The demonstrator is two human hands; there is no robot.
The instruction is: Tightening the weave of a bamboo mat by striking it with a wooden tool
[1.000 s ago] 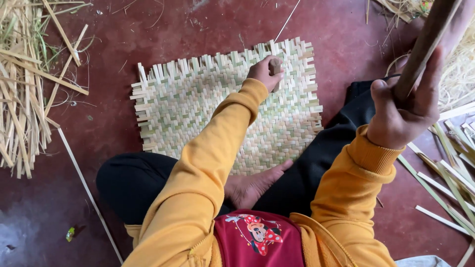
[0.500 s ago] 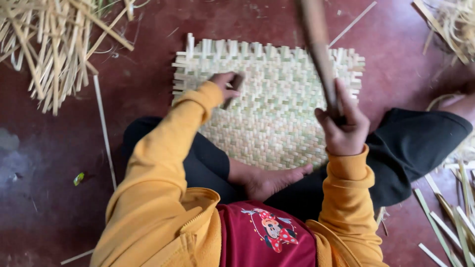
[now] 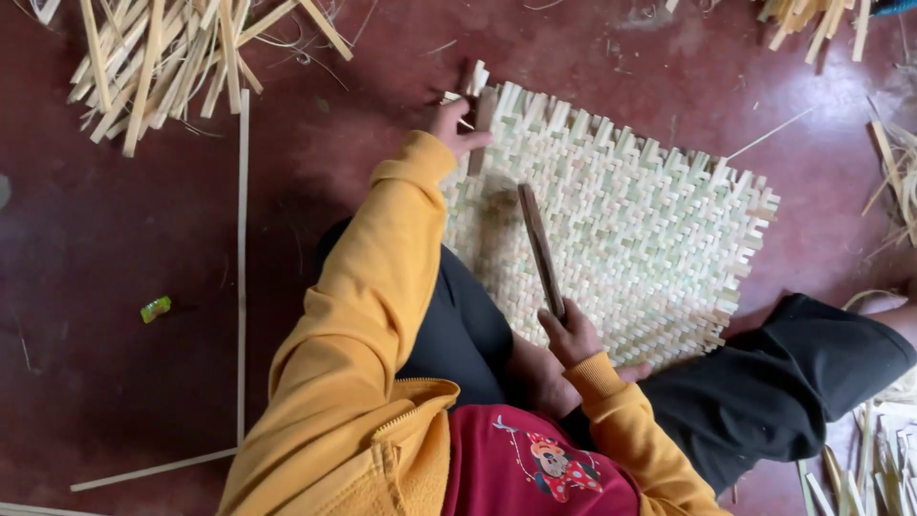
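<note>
The mat [image 3: 611, 229] sits flat on the red floor right in front of the crossed legs, and it looks light and springy but a bit brittle at the loose strip ends, so I'd hold it down near the far-left corner, which is where the left hand [image 3: 454, 129] is, fingers pinched around an upright strip [image 3: 480, 119]. The right hand [image 3: 570, 334] has a closed grip on the low end of a dark stick [image 3: 540, 250], stiff and hard-looking, lying over the weave. Loose strips [image 3: 162, 57] are piled toward the floor's far-left corner.
</note>
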